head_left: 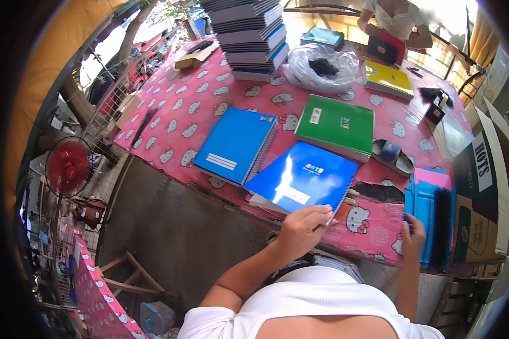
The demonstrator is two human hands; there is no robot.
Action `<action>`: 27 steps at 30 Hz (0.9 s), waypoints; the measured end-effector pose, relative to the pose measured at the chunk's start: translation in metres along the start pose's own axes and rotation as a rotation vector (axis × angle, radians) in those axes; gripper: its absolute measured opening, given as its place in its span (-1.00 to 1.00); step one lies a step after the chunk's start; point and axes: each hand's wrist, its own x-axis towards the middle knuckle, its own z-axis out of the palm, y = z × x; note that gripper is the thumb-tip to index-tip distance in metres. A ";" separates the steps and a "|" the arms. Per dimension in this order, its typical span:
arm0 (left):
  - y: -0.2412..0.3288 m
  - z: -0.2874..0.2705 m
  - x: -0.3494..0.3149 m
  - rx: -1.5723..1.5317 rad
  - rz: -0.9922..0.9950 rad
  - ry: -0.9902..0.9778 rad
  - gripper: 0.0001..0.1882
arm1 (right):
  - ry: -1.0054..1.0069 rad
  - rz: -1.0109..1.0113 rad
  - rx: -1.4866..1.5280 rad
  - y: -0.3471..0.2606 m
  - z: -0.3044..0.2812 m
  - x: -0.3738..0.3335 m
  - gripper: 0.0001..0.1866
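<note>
A glossy dark blue spiral notebook (308, 174) lies tilted at the table's near edge, partly over other pages. My left hand (306, 229) is closed on its near right corner, fingers pressed together. To the right, my right hand (414, 240) has its fingers curled beside the left edge of a stack of light blue covers (417, 198); what its fingertips hold, if anything, is hidden. Black spiral coils (441, 226) lie on that stack, and a pink sheet (435, 179) shows at its far end. A lighter blue spiral notebook (234, 144) and a green notebook (336, 125) lie just beyond.
A tall notebook pile (249, 42) stands at the back, near a clear plastic bag (321, 69) and a yellow notebook (388, 79). A slipper (393, 157) lies right of the green notebook. Cardboard boxes (481, 186) stand right. Across the table, another person (393, 22) holds a red-and-black item.
</note>
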 end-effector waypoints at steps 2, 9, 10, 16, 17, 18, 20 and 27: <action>0.005 -0.003 0.007 0.016 0.022 -0.067 -0.77 | 0.021 -0.106 -0.636 0.051 -0.010 0.005 -0.71; 0.004 -0.013 0.022 0.006 -0.039 -0.197 -0.82 | -0.245 -1.065 -0.067 -0.192 0.074 0.013 -0.38; 0.006 -0.023 0.031 0.019 -0.062 -0.226 -0.81 | -0.390 -1.095 -0.111 -0.204 0.084 0.027 -0.38; -0.076 -0.129 0.026 -0.028 -0.231 0.627 -0.64 | -0.537 -0.708 0.749 -0.275 0.102 0.115 -0.48; -0.107 -0.147 0.020 -0.031 -0.278 0.809 -0.63 | -0.436 -0.569 0.914 -0.291 0.108 0.124 -0.49; -0.137 -0.162 0.014 -0.133 -0.405 0.917 -0.56 | -0.141 -0.864 0.628 -0.324 0.115 0.136 -0.49; -0.210 -0.190 -0.013 -0.247 -0.515 1.033 -0.43 | -0.370 -0.683 0.942 -0.357 0.163 0.158 -0.46; -0.298 -0.197 -0.015 -0.538 -0.637 0.929 -0.13 | -0.289 -0.765 -0.039 -0.243 0.366 0.195 -0.43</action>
